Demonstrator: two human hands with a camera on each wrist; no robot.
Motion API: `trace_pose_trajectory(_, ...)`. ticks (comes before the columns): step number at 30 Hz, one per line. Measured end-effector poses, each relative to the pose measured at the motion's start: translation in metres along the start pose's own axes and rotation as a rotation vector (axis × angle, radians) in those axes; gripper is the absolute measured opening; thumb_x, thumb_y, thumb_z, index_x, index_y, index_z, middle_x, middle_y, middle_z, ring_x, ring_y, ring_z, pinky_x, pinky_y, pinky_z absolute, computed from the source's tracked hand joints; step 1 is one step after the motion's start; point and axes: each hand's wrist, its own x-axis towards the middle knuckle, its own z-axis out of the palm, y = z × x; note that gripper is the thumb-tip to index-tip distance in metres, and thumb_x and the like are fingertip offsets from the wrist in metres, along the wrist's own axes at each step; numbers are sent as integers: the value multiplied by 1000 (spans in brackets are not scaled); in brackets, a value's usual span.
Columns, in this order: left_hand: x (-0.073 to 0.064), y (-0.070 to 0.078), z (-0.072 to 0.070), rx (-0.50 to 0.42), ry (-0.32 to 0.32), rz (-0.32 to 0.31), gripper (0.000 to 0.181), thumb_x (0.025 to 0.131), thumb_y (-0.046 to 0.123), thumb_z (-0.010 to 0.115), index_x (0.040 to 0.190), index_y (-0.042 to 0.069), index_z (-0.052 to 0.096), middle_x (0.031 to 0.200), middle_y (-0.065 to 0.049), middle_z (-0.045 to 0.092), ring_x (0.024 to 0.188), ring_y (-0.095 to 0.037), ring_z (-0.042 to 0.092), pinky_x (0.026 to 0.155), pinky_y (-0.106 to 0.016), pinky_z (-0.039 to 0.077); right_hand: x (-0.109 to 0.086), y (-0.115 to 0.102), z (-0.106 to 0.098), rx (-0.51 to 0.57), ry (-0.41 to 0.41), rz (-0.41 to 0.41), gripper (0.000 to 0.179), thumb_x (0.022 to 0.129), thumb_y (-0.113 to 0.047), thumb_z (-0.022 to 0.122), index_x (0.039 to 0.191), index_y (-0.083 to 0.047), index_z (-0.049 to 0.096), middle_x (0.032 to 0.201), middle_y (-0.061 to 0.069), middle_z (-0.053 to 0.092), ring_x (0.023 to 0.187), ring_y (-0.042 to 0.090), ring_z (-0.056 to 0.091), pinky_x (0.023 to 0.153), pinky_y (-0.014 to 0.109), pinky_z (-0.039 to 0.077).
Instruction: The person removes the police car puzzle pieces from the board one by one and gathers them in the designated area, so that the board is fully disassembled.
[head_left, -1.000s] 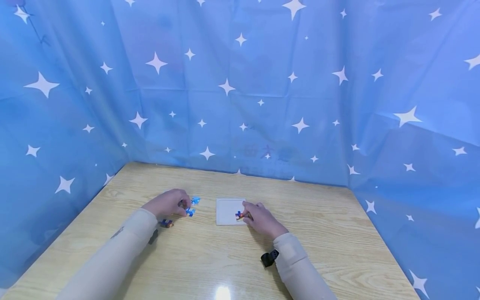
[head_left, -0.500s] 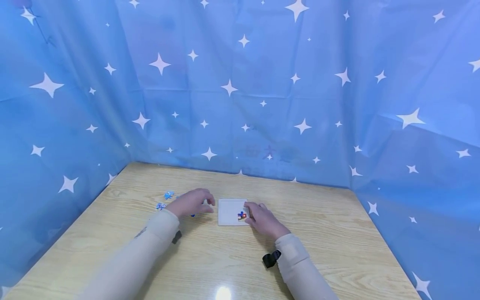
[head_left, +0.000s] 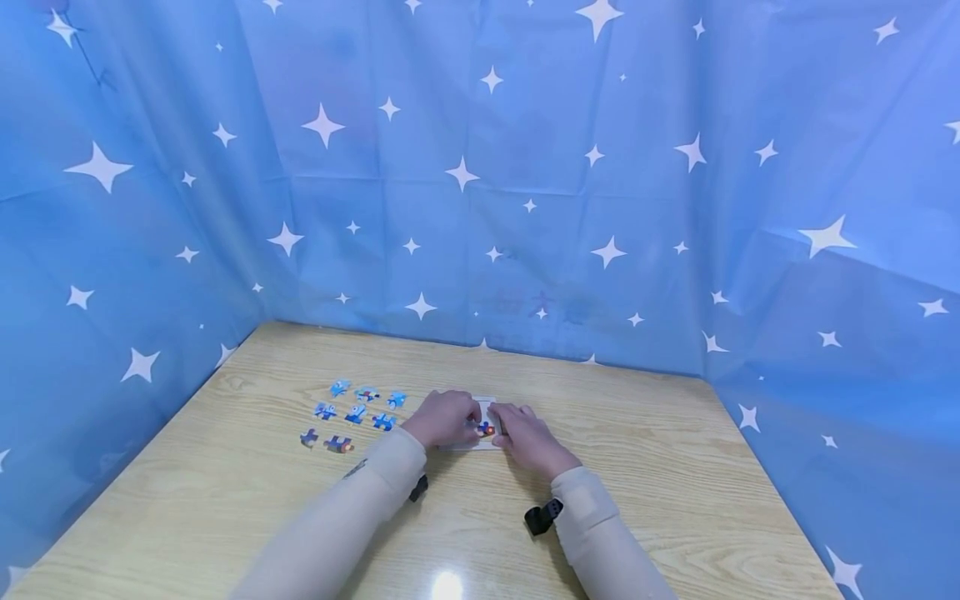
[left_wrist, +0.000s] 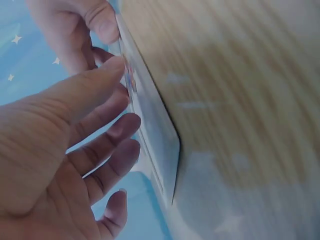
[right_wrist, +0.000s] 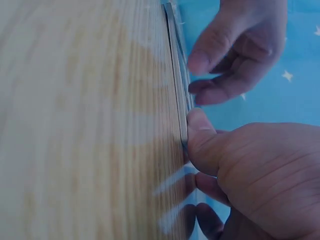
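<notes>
A white puzzle tray (head_left: 487, 402) lies on the table, partly covered by both hands. One colourful jigsaw piece (head_left: 486, 429) sits in its right part. My left hand (head_left: 447, 418) is over the tray's left side, thumb and fingers loosely bent beside the piece. In the left wrist view the left hand (left_wrist: 75, 135) pinches nothing visible; whether its fingertips touch the piece I cannot tell. My right hand (head_left: 531, 437) grips the tray's right edge, and the right wrist view shows its thumb (right_wrist: 200, 132) against that edge.
Several loose jigsaw pieces (head_left: 356, 413) lie in rows on the wooden table (head_left: 637, 467) left of the tray. A blue star-patterned curtain (head_left: 465, 208) hangs behind and at the sides. A black wrist device (head_left: 542, 517) sits at the right cuff.
My left hand has moved right, from the loose pieces to the tray, uncovering those pieces. My right hand, first at the piece in the tray, has shifted slightly to the tray's right edge.
</notes>
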Motion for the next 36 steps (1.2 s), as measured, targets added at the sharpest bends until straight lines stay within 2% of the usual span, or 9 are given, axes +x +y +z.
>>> trace_pose_trajectory(6, 4, 6, 4, 10, 0, -14, 12, 86, 30, 82, 91, 20, 76, 85, 10, 64, 72, -8, 56, 71, -37, 51, 2, 0, 2, 0, 8, -16, 54, 102, -20, 62, 151, -6, 44, 151, 12, 49, 125, 32, 48, 99, 55, 43)
trace_pose_trajectory(11, 1, 4, 8, 23, 10, -15, 17, 86, 28, 81, 78, 21, 67, 78, 9, 55, 65, -8, 49, 61, -30, 44, 3, -2, 5, -13, 11, -16, 54, 102, -20, 61, 151, -6, 44, 151, 13, 49, 124, 31, 48, 99, 53, 43)
trace_pose_trajectory(18, 3, -8, 7, -109, -17, -15, 10, 81, 18, 79, 80, 19, 69, 78, 10, 59, 64, -8, 52, 64, -27, 47, 1, 0, 4, 5, -6, -7, 59, 100, -23, 62, 152, -6, 42, 152, 11, 47, 133, 34, 44, 105, 57, 39)
trace_pose_trajectory(22, 3, -14, 5, -141, -32, -34, 9, 79, 17, 78, 84, 18, 71, 81, 10, 62, 66, -8, 54, 67, -28, 50, 3, 1, 4, -17, -6, -28, 60, 98, -25, 64, 151, -6, 44, 153, 11, 47, 135, 35, 44, 106, 58, 40)
trace_pose_trajectory(26, 1, -17, 2, -132, -27, -51, 10, 80, 18, 78, 87, 17, 70, 85, 10, 62, 68, -8, 54, 68, -28, 49, 4, -1, 1, -63, -16, -28, 61, 97, -25, 66, 151, -6, 46, 154, 13, 45, 137, 37, 43, 104, 59, 41)
trace_pose_trajectory(31, -3, -19, -6, -129, -24, -78, 14, 82, 22, 79, 90, 18, 68, 87, 10, 60, 70, -10, 54, 67, -28, 48, 6, -7, -4, -58, -43, 32, 70, 96, -26, 67, 154, 0, 39, 161, 17, 34, 145, 41, 33, 108, 61, 36)
trace_pose_trajectory(36, -9, -25, -15, -122, -22, -87, 15, 83, 23, 78, 93, 17, 68, 90, 9, 60, 74, -11, 55, 72, -31, 49, 6, -11, -8, -71, -79, 82, 71, 97, -26, 66, 154, 4, 35, 163, 19, 28, 149, 42, 25, 114, 60, 30)
